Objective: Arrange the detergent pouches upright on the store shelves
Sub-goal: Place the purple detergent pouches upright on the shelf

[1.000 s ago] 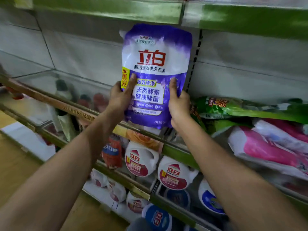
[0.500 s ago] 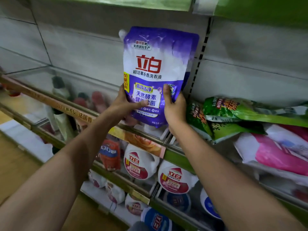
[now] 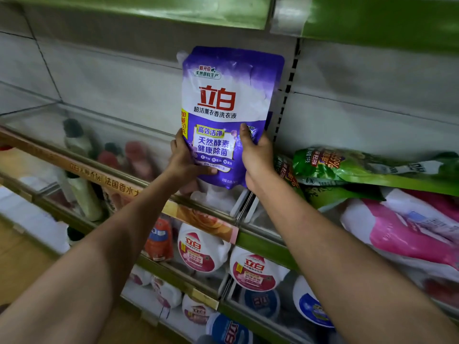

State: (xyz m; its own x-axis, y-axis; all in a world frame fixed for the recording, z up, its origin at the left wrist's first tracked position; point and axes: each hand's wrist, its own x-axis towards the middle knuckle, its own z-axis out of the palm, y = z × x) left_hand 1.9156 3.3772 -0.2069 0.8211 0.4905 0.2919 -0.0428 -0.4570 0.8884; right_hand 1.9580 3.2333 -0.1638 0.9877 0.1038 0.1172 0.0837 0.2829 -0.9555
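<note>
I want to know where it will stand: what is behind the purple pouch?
Behind the purple pouch is the grey back panel and a slotted upright. The shelf floor beneath it is hidden by both hands.

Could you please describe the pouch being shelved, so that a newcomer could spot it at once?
Find the white back panel below the green shelf edge. The purple pouch stands upright against it, held by the left hand and right hand. Unlike the green pouch and pink pouch lying flat, it is purple-and-white with red characters.

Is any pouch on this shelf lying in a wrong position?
Yes. Right of the upright purple pouch, the green pouches and pink pouches lie flat in a heap, not standing.
</note>
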